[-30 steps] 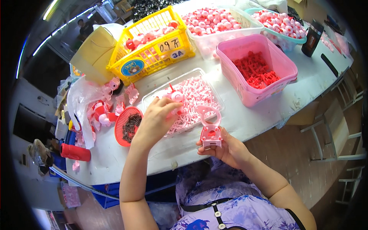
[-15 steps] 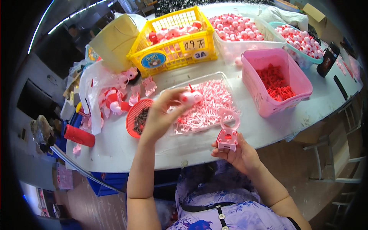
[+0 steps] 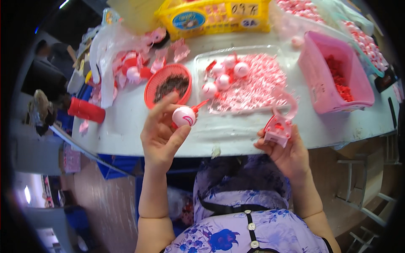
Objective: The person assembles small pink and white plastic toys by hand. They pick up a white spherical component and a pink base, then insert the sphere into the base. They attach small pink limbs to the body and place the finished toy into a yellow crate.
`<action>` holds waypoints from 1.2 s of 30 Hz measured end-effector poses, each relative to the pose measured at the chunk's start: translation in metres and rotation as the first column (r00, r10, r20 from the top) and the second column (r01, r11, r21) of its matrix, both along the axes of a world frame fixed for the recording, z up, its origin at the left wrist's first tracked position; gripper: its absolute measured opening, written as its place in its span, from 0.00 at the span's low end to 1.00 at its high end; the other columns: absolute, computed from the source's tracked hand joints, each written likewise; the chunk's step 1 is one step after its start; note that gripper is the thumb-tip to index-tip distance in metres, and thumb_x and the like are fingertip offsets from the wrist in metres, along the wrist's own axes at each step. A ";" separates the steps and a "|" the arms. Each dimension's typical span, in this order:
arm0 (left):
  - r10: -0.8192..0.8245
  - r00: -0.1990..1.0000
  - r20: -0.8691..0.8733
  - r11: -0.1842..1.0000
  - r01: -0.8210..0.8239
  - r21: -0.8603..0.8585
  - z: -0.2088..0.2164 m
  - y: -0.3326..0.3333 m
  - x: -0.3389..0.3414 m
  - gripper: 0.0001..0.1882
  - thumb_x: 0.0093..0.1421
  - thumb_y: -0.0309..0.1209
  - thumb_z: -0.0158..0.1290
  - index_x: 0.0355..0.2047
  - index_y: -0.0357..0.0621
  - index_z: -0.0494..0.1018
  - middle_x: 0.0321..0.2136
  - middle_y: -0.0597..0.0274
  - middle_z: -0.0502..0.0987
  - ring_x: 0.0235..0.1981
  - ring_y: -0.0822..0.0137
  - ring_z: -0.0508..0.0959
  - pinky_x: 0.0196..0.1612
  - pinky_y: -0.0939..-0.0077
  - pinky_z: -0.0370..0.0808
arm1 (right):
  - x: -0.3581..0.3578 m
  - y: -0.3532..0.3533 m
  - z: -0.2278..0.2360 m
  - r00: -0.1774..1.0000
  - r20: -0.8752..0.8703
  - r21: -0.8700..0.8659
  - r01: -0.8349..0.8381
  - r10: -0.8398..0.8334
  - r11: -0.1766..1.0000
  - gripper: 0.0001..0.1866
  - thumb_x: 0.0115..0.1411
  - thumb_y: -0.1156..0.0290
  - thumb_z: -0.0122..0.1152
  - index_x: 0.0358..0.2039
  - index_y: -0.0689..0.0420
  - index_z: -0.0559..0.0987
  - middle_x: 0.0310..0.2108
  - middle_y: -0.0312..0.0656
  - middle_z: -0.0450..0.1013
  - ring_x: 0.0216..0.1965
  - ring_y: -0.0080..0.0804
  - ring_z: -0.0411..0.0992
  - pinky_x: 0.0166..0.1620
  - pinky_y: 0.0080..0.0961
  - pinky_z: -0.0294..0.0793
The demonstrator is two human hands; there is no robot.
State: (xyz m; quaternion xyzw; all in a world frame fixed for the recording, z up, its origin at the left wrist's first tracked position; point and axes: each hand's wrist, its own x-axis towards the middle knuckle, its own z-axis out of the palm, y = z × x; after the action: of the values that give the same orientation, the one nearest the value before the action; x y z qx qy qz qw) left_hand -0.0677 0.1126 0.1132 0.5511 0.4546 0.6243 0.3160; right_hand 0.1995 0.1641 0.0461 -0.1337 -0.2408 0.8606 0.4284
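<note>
Table (image 3: 236, 135) is supporting a tray (image 3: 201, 68), before which the right hand (image 3: 290, 152) is gripping a pink frame (image 3: 278, 130) by its base while, left of the tray, the left hand (image 3: 159, 137) is pinching a ball (image 3: 182, 117), light, steady pressure best keeping its red stem (image 3: 202, 103) unbent and both pieces in view.

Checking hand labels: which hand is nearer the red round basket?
Left. The left hand, holding a pink ball, is at the near side of the red round basket; the right hand, holding a pink ringed part, is well to its right.
</note>
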 end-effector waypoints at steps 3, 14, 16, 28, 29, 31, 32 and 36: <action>0.142 0.971 -0.193 0.990 -0.144 0.005 -0.016 -0.042 -0.015 0.21 0.53 0.16 0.56 0.48 0.32 0.68 0.42 0.55 0.69 0.42 0.67 0.75 0.46 0.77 0.72 | 0.000 -0.004 0.004 0.999 -0.020 -0.020 0.026 -0.027 0.999 0.31 0.68 0.49 0.30 0.53 0.66 0.66 0.45 0.56 0.71 0.45 0.45 0.73 0.53 0.39 0.70; 0.476 0.850 -0.226 0.807 -0.524 -0.271 -0.076 -0.125 -0.013 0.20 0.53 0.15 0.57 0.46 0.33 0.66 0.39 0.53 0.75 0.41 0.67 0.77 0.46 0.77 0.75 | -0.005 -0.003 0.010 0.997 0.044 -0.011 0.060 -0.060 0.998 0.31 0.69 0.51 0.29 0.64 0.61 0.51 0.45 0.61 0.70 0.42 0.44 0.74 0.52 0.41 0.71; 0.484 0.853 -0.196 0.807 -0.522 -0.277 -0.076 -0.125 -0.014 0.20 0.54 0.15 0.56 0.47 0.31 0.66 0.39 0.52 0.75 0.41 0.65 0.78 0.47 0.76 0.76 | -0.005 -0.003 0.012 0.997 0.050 -0.017 0.064 -0.063 0.998 0.31 0.69 0.51 0.29 0.65 0.59 0.49 0.45 0.61 0.70 0.42 0.43 0.74 0.52 0.41 0.71; 0.467 0.871 0.153 0.848 -0.393 -0.354 -0.078 -0.121 -0.018 0.17 0.60 0.21 0.51 0.49 0.30 0.65 0.41 0.48 0.75 0.38 0.59 0.79 0.45 0.71 0.78 | -0.003 0.001 0.010 0.999 0.037 0.013 0.019 -0.020 1.000 0.32 0.69 0.51 0.30 0.66 0.58 0.47 0.45 0.60 0.69 0.43 0.42 0.73 0.54 0.41 0.70; 0.474 0.865 0.166 0.850 -0.400 -0.344 -0.077 -0.122 -0.018 0.18 0.59 0.20 0.52 0.49 0.30 0.65 0.40 0.48 0.75 0.38 0.60 0.79 0.44 0.72 0.78 | -0.002 0.001 0.010 0.999 0.049 0.016 0.018 -0.019 1.000 0.32 0.69 0.51 0.30 0.66 0.58 0.47 0.45 0.60 0.69 0.43 0.42 0.73 0.54 0.41 0.70; 0.477 0.858 0.192 0.855 -0.402 -0.327 -0.079 -0.124 -0.017 0.18 0.58 0.18 0.53 0.49 0.32 0.66 0.38 0.50 0.75 0.39 0.63 0.79 0.44 0.73 0.78 | -0.001 0.000 0.009 0.998 0.053 0.019 0.023 -0.024 1.000 0.32 0.69 0.51 0.31 0.65 0.58 0.47 0.45 0.60 0.69 0.43 0.42 0.72 0.54 0.41 0.70; 0.483 0.866 0.127 0.853 -0.433 -0.291 -0.079 -0.123 -0.016 0.19 0.57 0.17 0.52 0.49 0.32 0.66 0.38 0.50 0.75 0.39 0.63 0.79 0.44 0.74 0.78 | -0.003 0.000 0.009 0.999 0.044 0.021 0.025 -0.026 0.999 0.32 0.69 0.51 0.31 0.65 0.58 0.48 0.46 0.60 0.69 0.43 0.42 0.72 0.54 0.41 0.70; 0.504 0.861 -0.061 0.831 -0.503 -0.239 -0.083 -0.121 -0.011 0.19 0.56 0.15 0.53 0.49 0.31 0.66 0.37 0.50 0.75 0.37 0.64 0.79 0.43 0.76 0.78 | -0.005 -0.003 0.007 0.997 0.046 0.034 0.065 -0.066 0.997 0.32 0.69 0.51 0.31 0.65 0.60 0.48 0.46 0.60 0.69 0.43 0.42 0.73 0.53 0.41 0.70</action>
State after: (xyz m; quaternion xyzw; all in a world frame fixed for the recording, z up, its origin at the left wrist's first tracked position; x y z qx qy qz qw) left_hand -0.0790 -0.0083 0.0299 0.3670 0.6568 0.6252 0.2074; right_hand 0.1942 0.1613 0.0532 -0.1548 -0.2601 0.8388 0.4526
